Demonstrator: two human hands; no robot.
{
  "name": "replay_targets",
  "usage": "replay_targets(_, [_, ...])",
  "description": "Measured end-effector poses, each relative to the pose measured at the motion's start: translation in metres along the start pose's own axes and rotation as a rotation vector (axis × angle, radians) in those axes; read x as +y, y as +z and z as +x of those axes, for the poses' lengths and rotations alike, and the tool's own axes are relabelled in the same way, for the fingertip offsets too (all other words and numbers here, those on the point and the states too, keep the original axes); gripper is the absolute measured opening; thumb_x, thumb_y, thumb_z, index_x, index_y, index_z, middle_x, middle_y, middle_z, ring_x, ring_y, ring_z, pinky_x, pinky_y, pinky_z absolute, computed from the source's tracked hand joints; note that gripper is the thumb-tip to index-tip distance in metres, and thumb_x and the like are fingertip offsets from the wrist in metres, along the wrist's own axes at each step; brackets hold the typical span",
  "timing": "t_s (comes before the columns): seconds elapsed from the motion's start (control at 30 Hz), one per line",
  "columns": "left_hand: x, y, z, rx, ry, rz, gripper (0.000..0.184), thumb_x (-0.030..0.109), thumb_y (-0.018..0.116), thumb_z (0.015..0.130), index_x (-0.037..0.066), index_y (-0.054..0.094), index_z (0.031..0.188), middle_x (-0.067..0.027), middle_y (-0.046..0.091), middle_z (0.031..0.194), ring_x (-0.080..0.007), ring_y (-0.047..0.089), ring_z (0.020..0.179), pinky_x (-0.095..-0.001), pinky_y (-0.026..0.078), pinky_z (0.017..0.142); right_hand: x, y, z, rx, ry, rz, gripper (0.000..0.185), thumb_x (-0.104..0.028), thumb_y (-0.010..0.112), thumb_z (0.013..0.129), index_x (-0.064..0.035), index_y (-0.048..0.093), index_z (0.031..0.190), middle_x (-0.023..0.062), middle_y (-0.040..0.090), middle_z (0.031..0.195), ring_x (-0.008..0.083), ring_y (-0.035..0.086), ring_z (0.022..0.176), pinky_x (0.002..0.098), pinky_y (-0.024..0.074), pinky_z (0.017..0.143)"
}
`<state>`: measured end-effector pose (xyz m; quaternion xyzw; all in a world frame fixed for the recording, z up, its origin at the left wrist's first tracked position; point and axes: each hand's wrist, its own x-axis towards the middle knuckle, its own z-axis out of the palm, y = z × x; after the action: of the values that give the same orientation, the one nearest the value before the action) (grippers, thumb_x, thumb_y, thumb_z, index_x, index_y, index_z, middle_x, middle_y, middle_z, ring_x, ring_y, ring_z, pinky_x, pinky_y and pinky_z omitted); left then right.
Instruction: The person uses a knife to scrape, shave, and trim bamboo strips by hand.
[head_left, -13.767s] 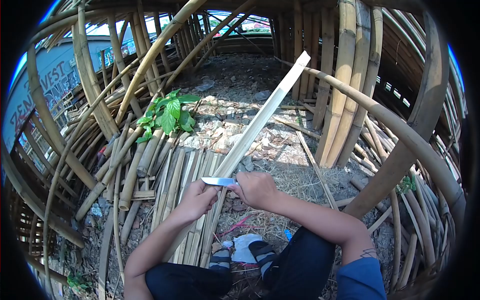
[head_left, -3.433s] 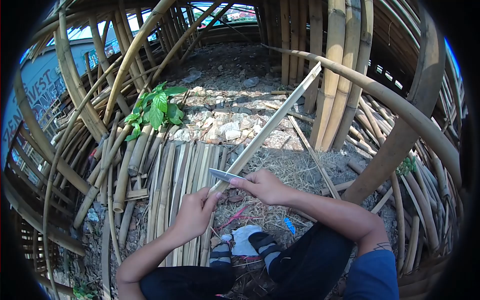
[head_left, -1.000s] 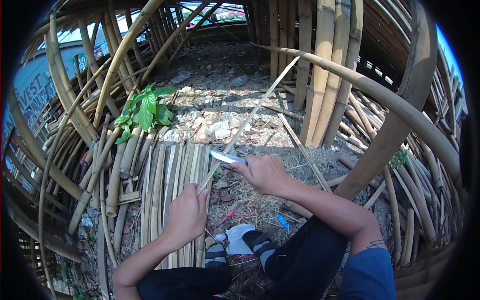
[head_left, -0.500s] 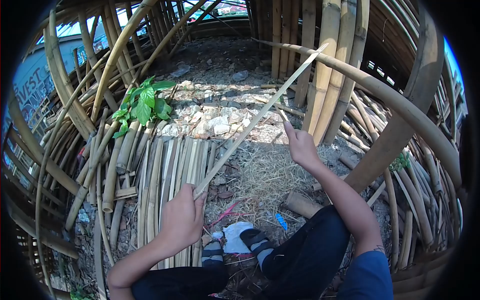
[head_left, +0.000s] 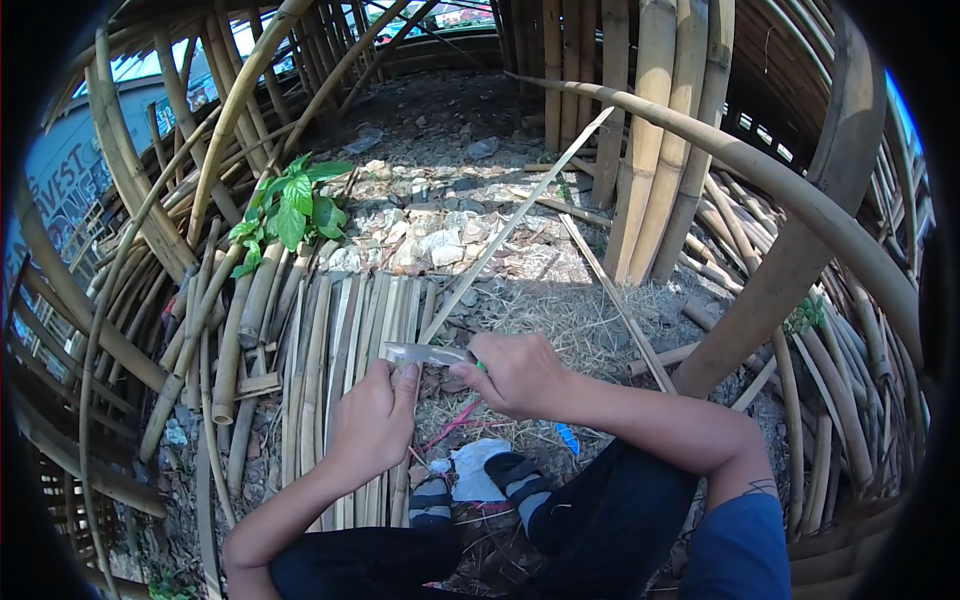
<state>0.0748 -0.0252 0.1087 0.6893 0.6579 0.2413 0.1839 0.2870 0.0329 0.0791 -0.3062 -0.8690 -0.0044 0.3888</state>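
Observation:
My left hand [head_left: 368,425] is closed around the lower end of a long, thin bamboo strip [head_left: 520,212], which slants up and away to the right. In my right hand [head_left: 515,372] is a knife [head_left: 430,353] with a wide metal blade and a bit of green at the handle. Its blade lies across the strip near my left thumb; whether the edge bites into it I cannot tell. A second bamboo strip [head_left: 612,290] rests at a slant beyond my right forearm, its lower end partly hidden.
Cut bamboo slats [head_left: 345,320] lie in a row left of my feet. A curved bamboo pole [head_left: 740,150] crosses the right side before upright poles [head_left: 650,150]. A leafy plant [head_left: 292,205], white scrap [head_left: 478,470] and blue scrap [head_left: 567,438] are around.
My right hand has come down and left from the far strip to beside my left hand, and the knife now shows in it. The strip in my left hand has shifted slightly left at its tip.

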Motion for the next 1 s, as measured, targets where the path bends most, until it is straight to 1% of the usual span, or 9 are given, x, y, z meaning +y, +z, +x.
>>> replay_targets(0.13, [-0.001,-0.001,-0.003,0.033,0.069,-0.027,0.044,0.036,0.042,0.104,-0.006,0.054,0.099,-0.0305,0.064,0.079,-0.0490,0.064,0.082,-0.0555,0.046,0.076,0.005,0.019,0.001,0.021,-0.033,-0.056,0.043,-0.038,0.058,0.097,-0.0025,0.053,0.073,0.0154,0.059,0.058,0.0337,0.060,0.046,0.0424,0.0477,0.041])
replay_targets(0.33, [0.002,-0.002,-0.004,0.052,0.120,-0.011,0.043,0.033,0.041,0.105,-0.006,0.054,0.095,-0.0305,0.062,0.074,-0.0500,0.062,0.075,-0.0566,0.046,0.069,0.018,0.021,0.007,0.044,-0.113,-0.216,0.048,-0.044,0.057,0.096,-0.0034,0.052,0.070,0.0132,0.058,0.054,0.0286,0.062,0.045,0.0385,0.0486,0.039])
replay_targets(0.4, [0.002,-0.002,-0.003,0.054,0.098,0.000,0.038,0.029,0.041,0.105,-0.005,0.055,0.096,-0.0289,0.059,0.073,-0.0499,0.060,0.074,-0.0554,0.042,0.066,0.019,0.020,0.009,0.071,-0.124,-0.257,0.049,-0.046,0.056,0.096,-0.0044,0.053,0.070,0.0117,0.057,0.053,0.0263,0.062,0.044,0.0378,0.0487,0.038])
replay_targets(0.53, [0.002,-0.004,-0.003,0.058,0.106,-0.004,0.039,0.030,0.040,0.106,-0.004,0.054,0.095,-0.0281,0.059,0.071,-0.0495,0.060,0.073,-0.0555,0.042,0.065,0.020,0.018,0.010,0.046,-0.122,-0.316,0.046,-0.043,0.057,0.097,-0.0055,0.051,0.071,0.0104,0.056,0.055,0.0268,0.060,0.045,0.0387,0.0470,0.040])
replay_targets(0.6, [0.000,-0.005,-0.003,0.081,0.088,-0.007,0.039,0.030,0.040,0.106,-0.004,0.054,0.094,-0.0277,0.058,0.069,-0.0490,0.060,0.072,-0.0552,0.042,0.065,0.024,0.015,0.014,0.062,-0.038,-0.323,0.048,-0.046,0.055,0.097,-0.0058,0.050,0.070,0.0105,0.055,0.055,0.0268,0.059,0.044,0.0383,0.0465,0.040])
replay_targets(0.7, [0.002,-0.007,-0.005,0.074,0.107,-0.002,0.042,0.033,0.039,0.106,-0.003,0.051,0.088,-0.0298,0.059,0.069,-0.0508,0.061,0.071,-0.0580,0.045,0.066,0.025,0.013,0.014,0.065,-0.071,-0.396,0.050,-0.047,0.053,0.098,-0.0062,0.050,0.070,0.0099,0.054,0.054,0.0263,0.059,0.044,0.0379,0.0459,0.039])
replay_targets(0.83, [0.001,-0.008,-0.003,0.080,0.115,-0.005,0.042,0.033,0.039,0.106,-0.003,0.051,0.087,-0.0302,0.059,0.069,-0.0512,0.060,0.070,-0.0583,0.045,0.065,0.035,0.011,0.016,0.097,-0.047,-0.383,0.050,-0.047,0.051,0.099,-0.0068,0.049,0.070,0.0089,0.053,0.054,0.0257,0.059,0.044,0.0379,0.0455,0.039])
replay_targets(0.93, [0.003,-0.008,-0.003,0.074,0.100,-0.008,0.042,0.033,0.039,0.106,-0.003,0.050,0.088,-0.0303,0.059,0.069,-0.0513,0.060,0.070,-0.0583,0.045,0.065,0.044,0.010,0.018,0.072,-0.042,-0.455,0.054,-0.050,0.051,0.099,-0.0059,0.050,0.067,0.0089,0.055,0.051,0.0253,0.060,0.042,0.0379,0.0467,0.036])
replay_targets(1.0, [0.001,-0.007,-0.003,0.077,0.100,0.002,0.043,0.033,0.039,0.106,-0.004,0.051,0.088,-0.0301,0.059,0.068,-0.0516,0.060,0.070,-0.0585,0.045,0.065,0.046,0.009,0.020,0.103,-0.109,-0.510,0.055,-0.051,0.048,0.100,-0.0067,0.051,0.067,0.0087,0.054,0.050,0.0255,0.058,0.040,0.0375,0.0451,0.035])
